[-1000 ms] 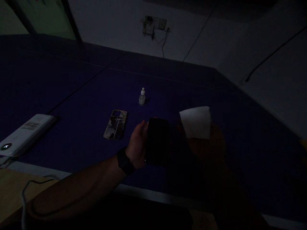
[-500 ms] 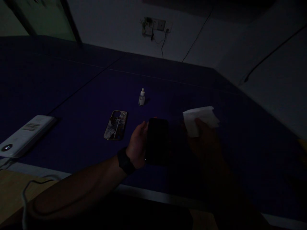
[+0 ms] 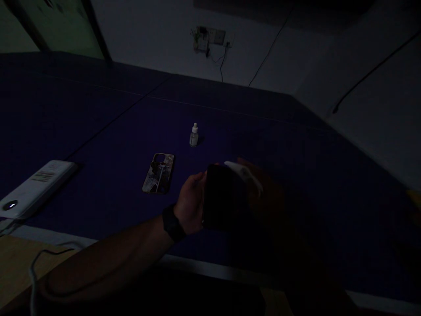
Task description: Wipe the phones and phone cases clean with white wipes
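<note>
My left hand (image 3: 190, 204), with a dark watch on its wrist, is closed round the left side of a black smartphone (image 3: 217, 197). The phone's dark face is turned up towards me. At the phone's right edge, my right hand (image 3: 266, 188) holds a folded white tissue (image 3: 245, 173). That hand is dim and blurred, and whether the tissue touches the phone I cannot tell. Left of the phone, a patterned phone case (image 3: 159, 173) lies on the dark blue tabletop (image 3: 125, 140). A small dropper bottle (image 3: 194, 136) with a white top stands upright beyond the phone.
A white power bank (image 3: 37, 186) lies at the left near the table's front edge, with a pale cable (image 3: 33, 274) below it. Wall sockets (image 3: 215, 36) with plugs and hanging cords are at the back. The room is very dark.
My right hand has moved left with the tissue, from apart on the right to the phone's right edge. The phone in my left hand has shifted slightly right.
</note>
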Action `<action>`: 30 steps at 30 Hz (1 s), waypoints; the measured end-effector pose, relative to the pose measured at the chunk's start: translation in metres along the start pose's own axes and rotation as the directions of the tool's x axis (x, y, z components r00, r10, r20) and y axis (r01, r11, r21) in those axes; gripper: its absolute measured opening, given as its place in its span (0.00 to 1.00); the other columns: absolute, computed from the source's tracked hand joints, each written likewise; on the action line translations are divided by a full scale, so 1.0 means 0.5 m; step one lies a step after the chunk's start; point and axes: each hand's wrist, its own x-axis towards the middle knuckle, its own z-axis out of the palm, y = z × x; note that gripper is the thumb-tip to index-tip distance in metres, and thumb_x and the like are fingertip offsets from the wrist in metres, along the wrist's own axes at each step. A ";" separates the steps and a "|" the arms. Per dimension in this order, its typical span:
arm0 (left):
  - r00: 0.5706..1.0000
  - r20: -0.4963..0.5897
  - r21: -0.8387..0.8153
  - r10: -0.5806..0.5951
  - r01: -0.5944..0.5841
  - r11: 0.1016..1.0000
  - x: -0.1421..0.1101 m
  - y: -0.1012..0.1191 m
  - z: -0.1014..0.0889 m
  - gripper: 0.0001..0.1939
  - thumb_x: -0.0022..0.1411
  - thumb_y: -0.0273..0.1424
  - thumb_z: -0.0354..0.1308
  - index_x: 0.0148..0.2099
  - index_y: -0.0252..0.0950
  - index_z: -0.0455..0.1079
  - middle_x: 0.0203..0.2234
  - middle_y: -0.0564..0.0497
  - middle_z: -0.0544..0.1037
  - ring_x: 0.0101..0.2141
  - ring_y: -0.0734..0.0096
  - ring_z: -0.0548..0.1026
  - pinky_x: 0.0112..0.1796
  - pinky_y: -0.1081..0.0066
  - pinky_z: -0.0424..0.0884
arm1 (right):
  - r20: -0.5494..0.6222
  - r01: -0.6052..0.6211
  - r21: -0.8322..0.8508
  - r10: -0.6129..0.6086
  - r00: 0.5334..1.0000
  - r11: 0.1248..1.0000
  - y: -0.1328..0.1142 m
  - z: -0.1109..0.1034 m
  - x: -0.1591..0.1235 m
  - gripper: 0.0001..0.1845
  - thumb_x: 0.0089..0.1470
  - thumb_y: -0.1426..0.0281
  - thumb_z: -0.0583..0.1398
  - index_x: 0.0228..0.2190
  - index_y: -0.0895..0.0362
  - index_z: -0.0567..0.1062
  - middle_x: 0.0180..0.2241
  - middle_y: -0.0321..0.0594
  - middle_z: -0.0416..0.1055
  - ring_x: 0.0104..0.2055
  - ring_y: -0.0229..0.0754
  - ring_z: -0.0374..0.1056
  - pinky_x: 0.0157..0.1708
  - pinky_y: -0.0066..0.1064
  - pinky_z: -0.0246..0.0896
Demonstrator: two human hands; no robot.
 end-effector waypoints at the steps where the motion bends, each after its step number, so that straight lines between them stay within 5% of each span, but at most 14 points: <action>1: 1.000 0.007 -0.002 0.001 -0.001 1.000 0.002 -0.001 -0.001 0.22 0.69 0.39 0.47 0.59 0.39 0.69 0.43 0.44 0.80 0.44 0.55 0.80 0.50 0.53 0.72 | 0.081 0.123 0.007 -0.123 0.989 0.992 -0.004 0.004 -0.002 0.22 0.68 0.66 0.53 0.61 0.49 0.71 0.59 0.44 0.74 0.62 0.52 0.70 0.61 0.50 0.69; 5: 1.000 -0.019 -0.021 -0.010 0.010 1.000 0.006 -0.001 -0.005 0.20 0.68 0.38 0.49 0.55 0.34 0.71 0.43 0.43 0.80 0.44 0.56 0.79 0.51 0.57 0.71 | 0.254 0.309 0.107 -0.326 0.910 0.945 -0.003 0.008 -0.005 0.27 0.64 0.70 0.56 0.64 0.51 0.69 0.62 0.46 0.71 0.65 0.50 0.66 0.62 0.49 0.67; 11: 0.999 -0.038 -0.001 0.000 0.000 1.000 0.003 0.003 0.000 0.21 0.70 0.38 0.46 0.58 0.38 0.70 0.44 0.45 0.80 0.44 0.56 0.79 0.50 0.55 0.72 | 0.210 0.184 0.117 -0.205 0.956 0.976 0.002 -0.003 0.000 0.27 0.62 0.74 0.55 0.61 0.49 0.72 0.61 0.44 0.72 0.65 0.51 0.67 0.64 0.52 0.64; 16: 0.999 -0.010 0.037 -0.051 0.051 0.998 0.011 0.001 -0.012 0.22 0.70 0.40 0.47 0.56 0.34 0.71 0.42 0.42 0.80 0.43 0.55 0.80 0.49 0.54 0.73 | 0.273 0.186 0.297 -0.270 0.923 0.937 -0.012 -0.008 0.003 0.23 0.61 0.68 0.59 0.57 0.47 0.76 0.59 0.40 0.75 0.63 0.51 0.69 0.63 0.51 0.65; 18: 0.997 0.013 0.054 -0.079 0.078 0.995 0.010 0.002 -0.019 0.22 0.69 0.42 0.49 0.56 0.36 0.71 0.41 0.42 0.80 0.40 0.56 0.80 0.47 0.54 0.74 | 0.262 0.058 0.289 -0.138 0.955 0.955 -0.018 -0.013 0.003 0.20 0.60 0.69 0.58 0.52 0.47 0.80 0.55 0.39 0.78 0.58 0.51 0.74 0.60 0.51 0.69; 20: 0.996 0.012 0.059 -0.083 0.082 0.995 0.006 0.004 -0.020 0.21 0.69 0.43 0.49 0.57 0.39 0.70 0.41 0.44 0.80 0.37 0.59 0.80 0.44 0.55 0.75 | 0.145 -0.168 0.259 0.134 0.980 0.951 -0.022 -0.017 0.004 0.16 0.60 0.68 0.58 0.46 0.48 0.83 0.50 0.39 0.81 0.54 0.51 0.77 0.57 0.50 0.71; 23: 0.994 -0.067 0.071 -0.089 0.094 0.993 -0.004 0.005 -0.015 0.21 0.70 0.42 0.48 0.58 0.39 0.69 0.40 0.45 0.79 0.34 0.64 0.78 0.38 0.61 0.75 | -0.117 -0.413 0.292 0.461 0.880 0.863 -0.023 -0.014 0.006 0.14 0.60 0.59 0.60 0.39 0.51 0.83 0.40 0.42 0.83 0.46 0.54 0.80 0.47 0.48 0.77; 27: 0.982 -0.164 0.146 -0.097 0.122 0.982 -0.010 0.002 -0.007 0.21 0.72 0.44 0.47 0.51 0.33 0.72 0.38 0.43 0.77 0.32 0.67 0.76 0.33 0.64 0.75 | -0.223 -0.523 0.344 0.609 0.762 0.780 -0.015 -0.001 0.000 0.16 0.55 0.54 0.66 0.36 0.53 0.81 0.33 0.44 0.82 0.41 0.57 0.80 0.38 0.45 0.79; 30: 0.979 -0.172 0.205 -0.112 0.147 0.968 -0.008 0.000 -0.006 0.25 0.71 0.51 0.49 0.46 0.33 0.73 0.34 0.46 0.75 0.29 0.69 0.74 0.30 0.65 0.76 | -0.109 -0.561 0.360 0.631 0.768 0.745 -0.014 0.006 -0.010 0.17 0.56 0.52 0.65 0.36 0.53 0.81 0.31 0.43 0.81 0.38 0.57 0.80 0.34 0.44 0.79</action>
